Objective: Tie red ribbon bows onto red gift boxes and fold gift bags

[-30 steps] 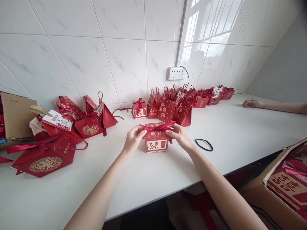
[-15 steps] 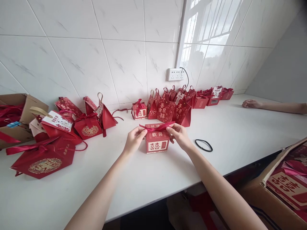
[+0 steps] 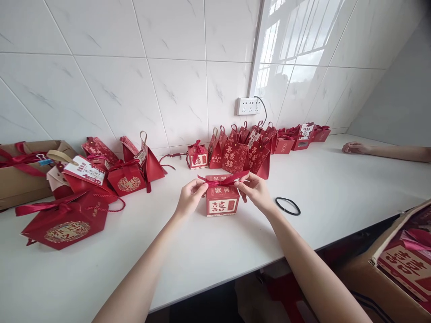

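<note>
A small red and cream box with printed characters stands upright on the white table, in front of me. Across its top lies a dark red ribbon, tied in the middle. My left hand pinches the ribbon's left part between thumb and fingers, beside the box. On the right side, my right hand pinches the other part of the ribbon. A black elastic loop lies on the table to the right of my right hand.
Red gift boxes stand at the left, with more along the wall. A cardboard box is at far left, another at lower right. A person's hand rests on the table at right.
The view has shifted slightly, so everything sits a little further right and lower. Both hands still hold the ribbon; the fingers of my right hand have moved slightly.
</note>
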Demonstrator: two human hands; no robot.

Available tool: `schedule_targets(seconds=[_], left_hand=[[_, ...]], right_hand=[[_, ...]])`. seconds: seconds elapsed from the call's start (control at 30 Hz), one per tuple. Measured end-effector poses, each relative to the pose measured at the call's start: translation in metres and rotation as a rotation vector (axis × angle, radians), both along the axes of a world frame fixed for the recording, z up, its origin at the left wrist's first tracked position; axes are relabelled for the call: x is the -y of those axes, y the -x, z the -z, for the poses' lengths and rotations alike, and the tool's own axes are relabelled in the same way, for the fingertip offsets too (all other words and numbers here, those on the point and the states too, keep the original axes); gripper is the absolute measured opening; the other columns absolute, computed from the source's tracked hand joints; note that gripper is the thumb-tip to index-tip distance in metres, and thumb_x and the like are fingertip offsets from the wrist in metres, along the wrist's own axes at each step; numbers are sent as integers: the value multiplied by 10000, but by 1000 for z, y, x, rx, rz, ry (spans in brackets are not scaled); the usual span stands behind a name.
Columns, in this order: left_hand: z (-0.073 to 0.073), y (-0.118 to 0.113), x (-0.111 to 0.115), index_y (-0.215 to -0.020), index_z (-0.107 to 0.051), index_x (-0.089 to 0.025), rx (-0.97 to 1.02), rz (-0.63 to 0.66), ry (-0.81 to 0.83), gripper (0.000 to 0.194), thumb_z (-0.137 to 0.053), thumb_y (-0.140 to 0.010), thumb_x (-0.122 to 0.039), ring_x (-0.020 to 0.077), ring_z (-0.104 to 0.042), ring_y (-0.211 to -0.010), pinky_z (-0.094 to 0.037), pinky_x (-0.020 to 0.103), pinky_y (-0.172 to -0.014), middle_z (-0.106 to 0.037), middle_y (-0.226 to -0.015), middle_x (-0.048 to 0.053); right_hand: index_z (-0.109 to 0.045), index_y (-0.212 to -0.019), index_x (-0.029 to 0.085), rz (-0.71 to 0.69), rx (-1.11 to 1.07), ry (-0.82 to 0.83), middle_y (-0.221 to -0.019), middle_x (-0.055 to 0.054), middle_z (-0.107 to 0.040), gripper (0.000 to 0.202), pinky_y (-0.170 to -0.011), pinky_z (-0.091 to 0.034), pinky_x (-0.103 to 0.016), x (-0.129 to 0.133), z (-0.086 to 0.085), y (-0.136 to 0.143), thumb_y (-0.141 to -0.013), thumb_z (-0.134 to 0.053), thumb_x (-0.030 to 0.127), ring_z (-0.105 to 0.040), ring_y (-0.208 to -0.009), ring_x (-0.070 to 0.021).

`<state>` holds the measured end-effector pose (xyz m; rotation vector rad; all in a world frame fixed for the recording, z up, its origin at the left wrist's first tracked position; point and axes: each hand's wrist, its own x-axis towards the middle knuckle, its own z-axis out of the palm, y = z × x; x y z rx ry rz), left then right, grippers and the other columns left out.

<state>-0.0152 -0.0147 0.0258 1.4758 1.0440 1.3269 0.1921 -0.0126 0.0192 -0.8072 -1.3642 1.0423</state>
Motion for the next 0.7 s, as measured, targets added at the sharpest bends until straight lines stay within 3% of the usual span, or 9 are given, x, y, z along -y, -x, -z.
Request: schedule_targets(seconds=[0.13,0.33,0.7], left_hand=[[0,0,0,-630,-527,-166,-3,-3,2,276,-642,-713,-403,112,-486,-609,-399,238,-593,-530,-623,-20],[1,0,0,-637,-537,-168,5,-1,7,273,-644,-711,-408,118,-505,-616,-422,242,-605,-544,-634,-13],[0,0,-1,-637,-549,-168,21,9,18,271,-656,-701,-408,117,-523,-623,-425,238,-614,-565,-641,-17]], right_hand=[[-508,-661,181,11,29,-8,-647,20,-522,351,-312,-395,-185,0,0,0,-625,-766,416,-454,-484,-75],[-542,-779,185,-105,52,-39,-791,-23,-557,267,-351,-436,-195,3,-2,-5,-685,-705,375,-500,-606,-110],[-457,-675,202,43,144,-80,-666,14,-526,328,-327,-405,-201,-2,7,-2,-728,-669,447,-476,-506,-93]])
